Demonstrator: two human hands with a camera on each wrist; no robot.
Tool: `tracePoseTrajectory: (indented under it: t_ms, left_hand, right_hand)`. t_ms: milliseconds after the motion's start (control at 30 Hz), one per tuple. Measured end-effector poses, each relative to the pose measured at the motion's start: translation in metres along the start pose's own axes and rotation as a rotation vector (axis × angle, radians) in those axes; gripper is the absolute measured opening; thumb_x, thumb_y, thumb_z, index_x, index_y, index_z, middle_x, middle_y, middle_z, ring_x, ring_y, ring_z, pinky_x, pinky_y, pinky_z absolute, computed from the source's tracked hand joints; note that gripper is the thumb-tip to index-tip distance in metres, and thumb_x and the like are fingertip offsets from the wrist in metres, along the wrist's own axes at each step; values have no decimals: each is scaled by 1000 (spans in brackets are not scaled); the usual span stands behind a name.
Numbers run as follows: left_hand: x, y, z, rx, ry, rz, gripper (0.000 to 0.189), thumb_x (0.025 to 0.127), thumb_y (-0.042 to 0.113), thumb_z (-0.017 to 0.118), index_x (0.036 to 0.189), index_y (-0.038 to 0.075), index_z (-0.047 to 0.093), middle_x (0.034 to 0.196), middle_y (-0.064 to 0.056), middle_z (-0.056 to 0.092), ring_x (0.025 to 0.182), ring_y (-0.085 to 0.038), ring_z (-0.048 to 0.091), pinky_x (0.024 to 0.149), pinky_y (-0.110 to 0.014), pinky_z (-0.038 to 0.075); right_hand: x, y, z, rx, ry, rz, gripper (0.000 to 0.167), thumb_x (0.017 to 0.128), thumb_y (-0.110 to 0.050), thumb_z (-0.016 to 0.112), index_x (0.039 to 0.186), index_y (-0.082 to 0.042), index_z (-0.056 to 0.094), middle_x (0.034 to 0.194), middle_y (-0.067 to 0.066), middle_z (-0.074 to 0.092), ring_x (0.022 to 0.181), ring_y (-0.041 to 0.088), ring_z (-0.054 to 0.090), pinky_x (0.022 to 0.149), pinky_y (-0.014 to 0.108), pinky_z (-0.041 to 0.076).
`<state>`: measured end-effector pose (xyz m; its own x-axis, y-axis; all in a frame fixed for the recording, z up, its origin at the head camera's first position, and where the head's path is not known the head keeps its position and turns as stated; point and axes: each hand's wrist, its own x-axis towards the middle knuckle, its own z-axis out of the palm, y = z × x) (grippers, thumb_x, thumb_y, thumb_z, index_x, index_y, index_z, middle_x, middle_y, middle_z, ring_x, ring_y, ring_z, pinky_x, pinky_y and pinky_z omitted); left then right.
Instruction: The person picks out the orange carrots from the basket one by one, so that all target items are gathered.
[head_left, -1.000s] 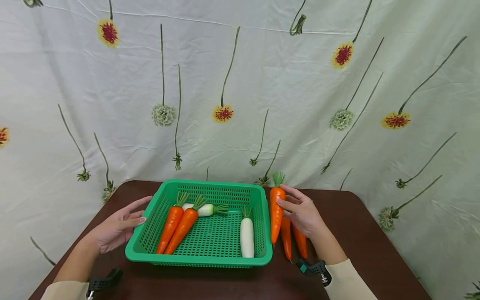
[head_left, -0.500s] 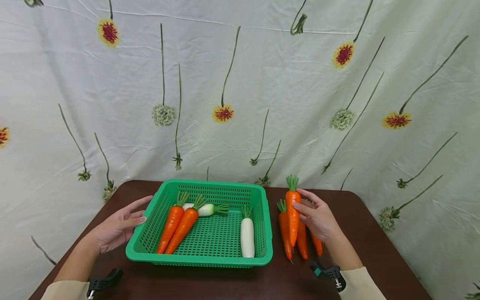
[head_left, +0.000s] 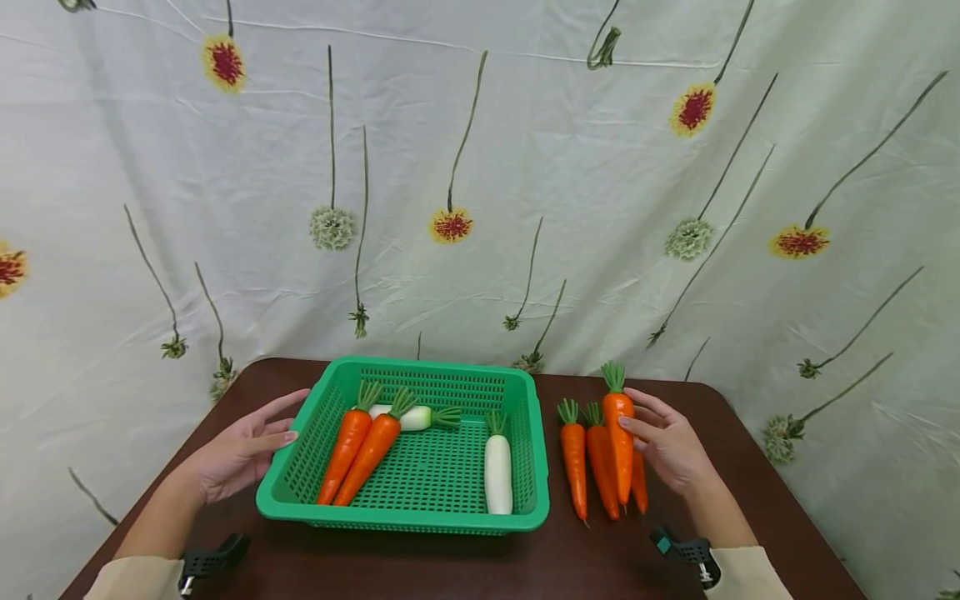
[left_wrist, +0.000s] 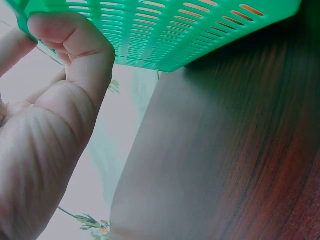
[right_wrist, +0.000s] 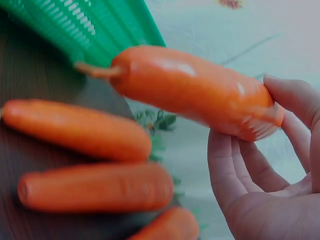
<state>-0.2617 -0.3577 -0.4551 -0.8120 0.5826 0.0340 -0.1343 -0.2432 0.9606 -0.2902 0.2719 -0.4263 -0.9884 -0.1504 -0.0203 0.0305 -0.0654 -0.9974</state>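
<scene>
the right hand [head_left: 667, 442] is pinching a raised carrot [head_left: 618, 437] near its leafy end, thumb on one side and fingers on the other, so that grip is clamped on the carrot. the raised carrot is hanging over the right part of the worktop [head_left: 420, 575], its green tuft pointing toward the far edge and its thin tip toward the near side. beneath it, between the green basket [head_left: 405, 523] and the right edge of the worktop, a left carrot [head_left: 574, 461], a middle carrot [head_left: 600, 462] and a right carrot [head_left: 639, 485] are lying in a row; the raised carrot is hiding part of the latter two.

the left hand [head_left: 240, 454] is gripping the basket's left rim, the thumb resting over it and the fingers meeting it from outside.

the green basket is standing left of centre, near the worktop's far edge. inside, an outer carrot [head_left: 347, 450] and an inner carrot [head_left: 371, 454] are lying along the left wall, partly covering a crosswise radish [head_left: 417, 418] near the far wall. a lengthwise radish [head_left: 498, 473] is lying near the right wall, leaves toward the far edge. beyond that edge a flower-printed cloth [head_left: 420, 292] is hanging.
</scene>
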Motion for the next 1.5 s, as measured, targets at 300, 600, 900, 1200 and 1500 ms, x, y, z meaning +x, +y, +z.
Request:
tracePoseTrajectory:
  t_ms: [300, 600, 900, 1200, 1500]
  left_hand:
    - [1, 1, 1, 8, 10, -2, 72, 109, -3, 35, 165, 20, -2, 145, 3, 59, 125, -25, 66, 99, -52, 56]
    - [1, 1, 2, 8, 19, -6, 72, 109, -2, 36, 165, 20, -3, 145, 3, 59, 125, -26, 66, 99, -53, 55]
    - [0, 1, 3, 8, 19, -11, 73, 109, -2, 36, 165, 20, -4, 145, 3, 60, 125, -25, 66, 100, -52, 55]
    - [0, -1, 1, 5, 12, -4, 72, 109, -3, 35, 165, 21, -3, 146, 4, 59, 125, -25, 66, 99, -52, 55]
    - [0, 0, 1, 2, 13, -7, 72, 109, -2, 35, 165, 20, -5, 146, 4, 59, 125, -26, 66, 99, -54, 55]
  right_hand:
    - [-5, 14, -30, 14, 66, 27, 43, 100, -9, 66, 142, -17, 58, 113, -10, 70, 103, 12, 69, 88, 29, 61]
    - [-6, 23, -55, -32, 82, 48, 43, 100, -9, 66, 141, -18, 59, 112, -13, 72, 102, 8, 70, 86, 27, 61]
    - [-2, 30, -74, -86, 87, 104, 43, 100, -11, 66, 142, -20, 60, 107, -15, 73, 98, 7, 70, 85, 26, 60]
    - [8, 37, -87, -147, 71, 119, 41, 98, -11, 69, 138, -18, 63, 104, -13, 74, 96, 7, 71, 86, 24, 60]
    - [14, 38, -93, -277, 47, 166, 61, 97, -18, 71, 151, -2, 47, 113, -10, 67, 99, 6, 70, 88, 24, 60]
